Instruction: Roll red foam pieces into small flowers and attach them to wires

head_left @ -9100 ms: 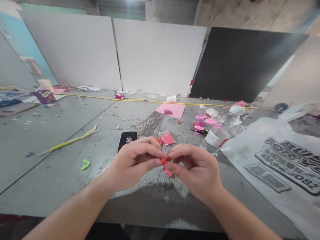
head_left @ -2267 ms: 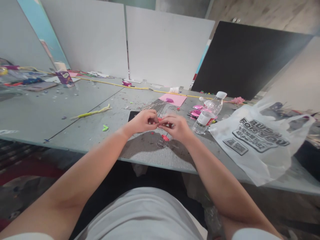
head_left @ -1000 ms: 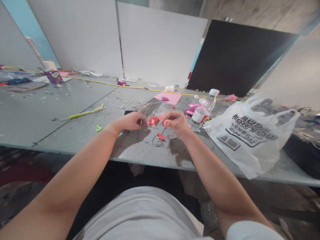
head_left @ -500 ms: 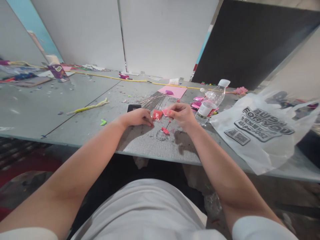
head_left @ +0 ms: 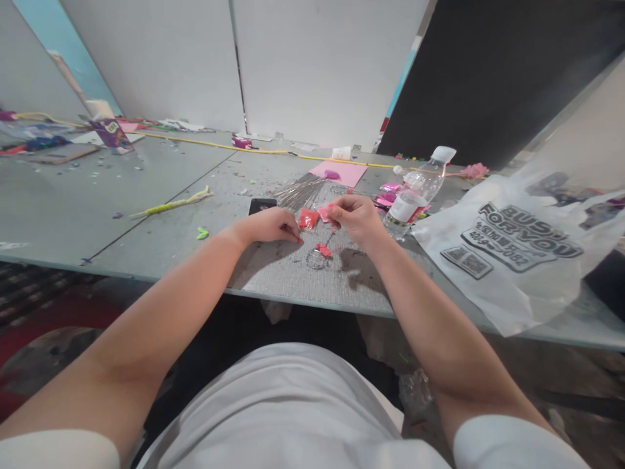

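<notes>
Right hand [head_left: 355,218] pinching pink scrap [head_left: 323,213], left hand [head_left: 271,226] loosely curled, empty; could snag wire loop [head_left: 315,259] at 6 o'clock.

Between the two hands, the left hand [head_left: 267,227] and the right hand [head_left: 355,218], the gap is narrow and taken up by red paper pieces [head_left: 308,219] and a small wire ring [head_left: 316,259] just toward the body. Behind the left hand lies a black phone [head_left: 262,206], and a bundle of thin wires [head_left: 299,191] fans out beyond. To the right, a plastic bottle [head_left: 415,193] lies close to the right hand, and a white plastic bag [head_left: 512,254] covers the surface [head_left: 146,241] farther out. Leftward the surface is mostly open past a green scrap [head_left: 202,232] and a yellow-green stem [head_left: 170,204]. White boards [head_left: 322,71] and a black board [head_left: 488,85] wall off the far edge.
</notes>
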Demonstrator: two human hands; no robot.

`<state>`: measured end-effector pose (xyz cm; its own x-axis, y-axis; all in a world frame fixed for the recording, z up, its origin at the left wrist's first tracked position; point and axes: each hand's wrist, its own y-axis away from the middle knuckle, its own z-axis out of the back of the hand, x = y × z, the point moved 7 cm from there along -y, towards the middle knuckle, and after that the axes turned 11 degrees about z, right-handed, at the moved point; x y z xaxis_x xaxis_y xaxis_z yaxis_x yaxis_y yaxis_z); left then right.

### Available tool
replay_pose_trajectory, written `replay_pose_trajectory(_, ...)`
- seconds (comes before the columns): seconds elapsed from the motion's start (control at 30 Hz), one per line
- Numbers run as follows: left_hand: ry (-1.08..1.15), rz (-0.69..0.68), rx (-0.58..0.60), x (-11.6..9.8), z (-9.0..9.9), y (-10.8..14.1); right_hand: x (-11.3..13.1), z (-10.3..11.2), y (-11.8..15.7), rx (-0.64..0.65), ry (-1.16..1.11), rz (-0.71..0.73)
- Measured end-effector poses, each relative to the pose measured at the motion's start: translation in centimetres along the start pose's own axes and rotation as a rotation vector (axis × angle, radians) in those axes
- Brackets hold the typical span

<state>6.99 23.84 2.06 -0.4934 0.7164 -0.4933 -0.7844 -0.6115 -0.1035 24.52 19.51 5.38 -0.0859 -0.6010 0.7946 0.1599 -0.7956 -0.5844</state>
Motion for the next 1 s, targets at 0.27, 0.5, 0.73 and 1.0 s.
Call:
replay_pose_trajectory(0.27,0.317,-0.139,-0.488,-4.1,5.0,2.3,2.9,0.4,0.6,-0.073,0.114,0.101)
replay_pose_trajectory(0.5,0.711,-0.354,-0.630,-8.3,5.4,5.3,8.7,-1.7,1.8,-0.001,0.289,0.449)
replay_pose_trajectory(0.73,0.782,-0.387,-0.683,-10.2,2.8,7.9,11.3,-2.7,3.0,0.053,0.237,0.594)
replay_pose_trajectory(1.0,0.706,-0.359,-0.753,-10.9,2.1,9.3,11.9,-3.6,3.9,0.130,0.106,0.621)
